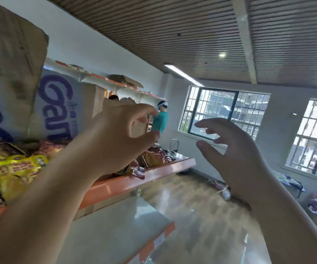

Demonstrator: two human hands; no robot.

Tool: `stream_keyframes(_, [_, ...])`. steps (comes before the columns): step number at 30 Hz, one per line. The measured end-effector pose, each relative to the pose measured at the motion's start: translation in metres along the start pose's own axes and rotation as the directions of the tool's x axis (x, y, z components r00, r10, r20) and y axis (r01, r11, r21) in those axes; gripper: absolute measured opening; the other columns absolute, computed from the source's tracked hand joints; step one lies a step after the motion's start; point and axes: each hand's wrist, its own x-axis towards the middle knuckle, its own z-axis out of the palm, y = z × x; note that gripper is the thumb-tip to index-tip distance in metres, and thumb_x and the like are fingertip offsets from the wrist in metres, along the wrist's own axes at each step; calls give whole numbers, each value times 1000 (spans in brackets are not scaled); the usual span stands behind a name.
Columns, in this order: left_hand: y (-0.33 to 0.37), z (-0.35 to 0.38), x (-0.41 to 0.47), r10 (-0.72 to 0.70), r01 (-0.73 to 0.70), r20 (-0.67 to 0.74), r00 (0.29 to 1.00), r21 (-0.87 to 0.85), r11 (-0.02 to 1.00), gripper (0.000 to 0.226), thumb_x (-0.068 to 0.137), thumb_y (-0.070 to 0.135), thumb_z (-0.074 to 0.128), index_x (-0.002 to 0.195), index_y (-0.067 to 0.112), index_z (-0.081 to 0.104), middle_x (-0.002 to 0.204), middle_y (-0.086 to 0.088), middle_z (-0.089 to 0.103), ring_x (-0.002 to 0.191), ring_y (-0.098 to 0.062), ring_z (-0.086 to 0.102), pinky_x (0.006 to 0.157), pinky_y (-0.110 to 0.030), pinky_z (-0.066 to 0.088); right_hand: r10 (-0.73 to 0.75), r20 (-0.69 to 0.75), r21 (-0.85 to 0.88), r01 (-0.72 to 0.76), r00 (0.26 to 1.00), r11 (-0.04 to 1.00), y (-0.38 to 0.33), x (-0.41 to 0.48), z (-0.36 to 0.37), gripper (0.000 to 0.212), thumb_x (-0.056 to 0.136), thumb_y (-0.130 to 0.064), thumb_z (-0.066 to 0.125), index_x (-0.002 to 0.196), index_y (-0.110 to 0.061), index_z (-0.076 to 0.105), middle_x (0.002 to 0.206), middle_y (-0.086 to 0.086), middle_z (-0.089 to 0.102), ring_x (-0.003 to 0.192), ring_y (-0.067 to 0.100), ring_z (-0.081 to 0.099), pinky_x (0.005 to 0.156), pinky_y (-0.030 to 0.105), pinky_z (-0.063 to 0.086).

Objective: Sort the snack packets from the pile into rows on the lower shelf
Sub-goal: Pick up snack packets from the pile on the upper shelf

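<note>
Snack packets lie in a pile on an orange-edged shelf: yellow packets at the left, brown and red packets further along. Below it runs a grey lower shelf, bare where I can see it. My left hand is raised in front of the pile, fingers curled and apart, holding nothing. My right hand hovers to the right, off the shelf's end, fingers spread and empty. The view is tilted and blurred.
Cardboard boxes with blue lettering stand behind the packets. Higher shelves hold more boxes. A person in a teal top stands at the far end of the aisle. Barred windows line the right wall; items lie on the floor.
</note>
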Motion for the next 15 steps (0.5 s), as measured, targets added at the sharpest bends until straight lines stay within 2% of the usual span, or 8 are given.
stream_keyframes(2, [-12,17,15,-35,34,47,998,37,999,53,83,71,55,133,58,47,120,30,59,113,4,54,91,-28,53,-14,26,-9,14,1000,1000,22,21,15,32,92,-38,67,124,-39,65,120,-26,60,112,-3,57,94,26,50])
stream_keyframes(4, [-21,29,29,-58,57,26,998,58,997,53,82,73,53,133,58,49,119,31,59,108,7,54,82,-16,45,-38,42,-18,39,998,999,41,42,30,31,94,-31,69,124,-39,65,116,-28,60,110,-6,56,92,19,46])
stream_keyframes(6, [-25,36,40,-66,66,-7,998,74,995,54,81,73,51,133,58,49,117,31,59,104,8,54,78,-12,41,-47,45,-7,47,998,999,54,59,44,30,93,-35,69,122,-39,66,116,-30,59,109,-9,55,88,10,42])
stream_keyframes(8, [-29,42,49,-83,84,-9,997,103,991,53,80,73,48,131,58,50,117,30,59,104,8,54,80,-15,45,-66,89,13,65,994,998,68,72,57,30,91,-42,67,122,-38,67,113,-29,60,107,-10,55,86,5,41])
stream_keyframes(10, [-34,45,51,-122,115,34,992,151,982,51,80,72,46,127,55,54,115,29,60,103,7,56,82,-21,51,-78,193,9,77,978,997,80,80,70,31,90,-42,69,122,-41,66,115,-29,59,106,-12,54,83,5,41])
stream_keyframes(12, [-41,49,51,-140,116,94,986,223,968,49,79,73,45,122,53,58,109,29,62,96,8,57,77,-22,52,-65,326,9,66,943,998,92,87,85,31,90,-40,73,120,-47,65,110,-35,58,103,-16,52,77,4,40])
stream_keyframes(14, [-48,54,50,-183,104,223,957,327,939,53,74,81,46,121,58,56,108,31,61,93,9,56,76,-20,50,-45,477,3,49,878,999,104,92,103,35,90,-37,76,120,-50,64,104,-39,57,100,-15,54,72,5,41])
stream_keyframes(15, [-54,57,49,-235,100,317,919,388,916,58,66,87,49,120,65,52,109,35,58,95,9,54,77,-19,49,-34,547,-4,44,836,999,110,94,113,38,88,-35,78,121,-49,64,103,-37,58,98,-12,57,71,5,41])
